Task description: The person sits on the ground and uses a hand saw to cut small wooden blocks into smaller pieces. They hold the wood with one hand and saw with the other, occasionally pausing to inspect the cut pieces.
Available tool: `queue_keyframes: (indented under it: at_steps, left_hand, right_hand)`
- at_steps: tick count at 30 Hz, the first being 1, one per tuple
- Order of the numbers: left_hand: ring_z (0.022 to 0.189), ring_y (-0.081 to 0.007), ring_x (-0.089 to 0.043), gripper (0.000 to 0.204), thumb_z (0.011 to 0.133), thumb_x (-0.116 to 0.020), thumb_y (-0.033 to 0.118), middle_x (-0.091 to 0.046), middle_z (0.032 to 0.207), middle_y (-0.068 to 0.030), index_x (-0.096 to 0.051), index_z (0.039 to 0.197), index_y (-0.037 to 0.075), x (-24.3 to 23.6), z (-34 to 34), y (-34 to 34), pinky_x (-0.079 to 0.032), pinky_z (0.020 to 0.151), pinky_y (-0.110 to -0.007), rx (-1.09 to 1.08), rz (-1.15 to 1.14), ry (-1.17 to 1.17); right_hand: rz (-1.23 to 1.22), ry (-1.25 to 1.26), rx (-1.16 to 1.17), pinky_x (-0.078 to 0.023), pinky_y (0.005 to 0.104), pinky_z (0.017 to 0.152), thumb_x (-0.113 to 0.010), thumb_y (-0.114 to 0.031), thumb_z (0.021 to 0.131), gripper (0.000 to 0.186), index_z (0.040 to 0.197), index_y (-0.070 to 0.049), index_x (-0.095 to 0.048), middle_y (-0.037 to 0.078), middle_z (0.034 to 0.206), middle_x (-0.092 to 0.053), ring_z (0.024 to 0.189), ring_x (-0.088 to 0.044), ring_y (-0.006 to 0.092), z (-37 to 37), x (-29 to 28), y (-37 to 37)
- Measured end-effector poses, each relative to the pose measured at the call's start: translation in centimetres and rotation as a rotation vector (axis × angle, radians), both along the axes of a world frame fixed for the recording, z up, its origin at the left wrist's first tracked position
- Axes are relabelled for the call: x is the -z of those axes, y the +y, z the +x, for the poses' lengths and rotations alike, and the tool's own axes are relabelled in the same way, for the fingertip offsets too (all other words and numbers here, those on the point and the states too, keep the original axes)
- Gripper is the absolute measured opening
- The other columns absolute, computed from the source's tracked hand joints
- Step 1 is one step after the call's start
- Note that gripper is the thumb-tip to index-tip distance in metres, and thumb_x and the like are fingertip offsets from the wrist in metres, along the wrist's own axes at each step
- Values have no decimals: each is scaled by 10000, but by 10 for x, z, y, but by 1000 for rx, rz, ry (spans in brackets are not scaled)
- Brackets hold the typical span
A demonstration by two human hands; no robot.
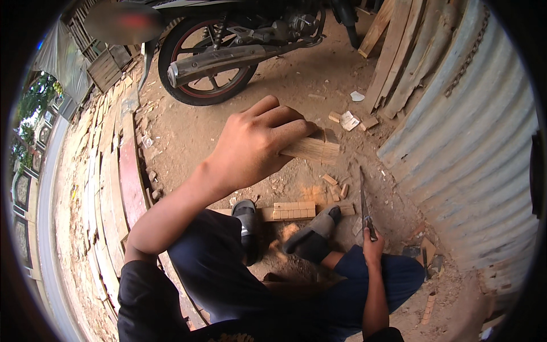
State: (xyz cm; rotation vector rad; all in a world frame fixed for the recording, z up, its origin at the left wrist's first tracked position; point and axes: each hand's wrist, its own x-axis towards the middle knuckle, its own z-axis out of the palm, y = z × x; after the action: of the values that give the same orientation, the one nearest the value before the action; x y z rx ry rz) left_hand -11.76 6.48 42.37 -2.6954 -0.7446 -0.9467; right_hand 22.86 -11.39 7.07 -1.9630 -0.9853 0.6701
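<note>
Raised in front of me, my left hand (259, 137) grips a short wooden block (312, 150) from above, its free end pointing right. Low at the right, by my knee, my right hand (373, 246) is closed round the handle of a handsaw (363, 194). The narrow blade points away from me and is apart from the block. Between my sandalled feet lies a scored wooden piece (293, 210), marked into small squares, on a longer board (347, 210). Small wood offcuts (335, 187) and sawdust (310, 195) lie just beyond it.
A motorcycle (228, 54) stands on the dirt ahead. Corrugated metal sheeting (456, 148) and leaning planks (399, 51) close off the right side. Long boards (111, 171) are stacked at the left, beside a road (51, 228). Scraps (348, 120) litter the ground.
</note>
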Motion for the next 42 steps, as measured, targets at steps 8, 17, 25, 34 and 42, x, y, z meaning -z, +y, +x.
queue_keyframes:
  at_steps: [8, 17, 25, 34, 42]
  left_hand:
    - [954, -229, -614, 488, 590, -763, 60, -659, 1033, -2, -673, 1060, 155, 8, 2, 6, -564, 736, -346, 48, 31, -3]
    - [950, -293, -633, 448, 541, -742, 31, -681, 1018, -74, -695, 986, 55, -3, 5, 8, -547, 762, -378, 249, 202, -77]
    - [946, -285, -639, 459, 534, -751, 50, -677, 1021, -72, -690, 989, 65, -6, 3, 4, -543, 747, -364, 244, 212, -66]
    - [939, -262, -647, 492, 510, -737, 53, -670, 1026, -56, -693, 1000, 73, -7, 1, -1, -540, 716, -351, 200, 166, -33]
    - [928, -262, -647, 483, 516, -731, 15, -672, 1004, -52, -696, 994, 70, -2, 1, -2, -545, 712, -354, 157, 92, -29]
  right_hand:
    - [23, 15, 2, -356, 296, 507, -585, -208, 953, 223, 949, 5, -651, 2, 615, -506, 510, -444, 101, -7, -20, 1]
    - [-91, 63, -31, -488, 387, 805, -586, -210, 909, 332, 1105, 50, -650, 229, 903, -689, 883, -680, 316, -10, -35, 4]
    - [-82, 51, -45, -490, 386, 795, -594, -198, 900, 319, 1089, 53, -650, 233, 890, -683, 863, -680, 318, -11, -36, 4]
    - [-100, 12, -53, -489, 399, 775, -594, -186, 892, 305, 1072, 53, -649, 236, 870, -677, 849, -681, 323, -11, -43, 4]
    - [10, -14, -35, -485, 399, 737, -606, -184, 882, 279, 1003, 64, -645, 235, 817, -664, 779, -665, 338, -13, -40, 3]
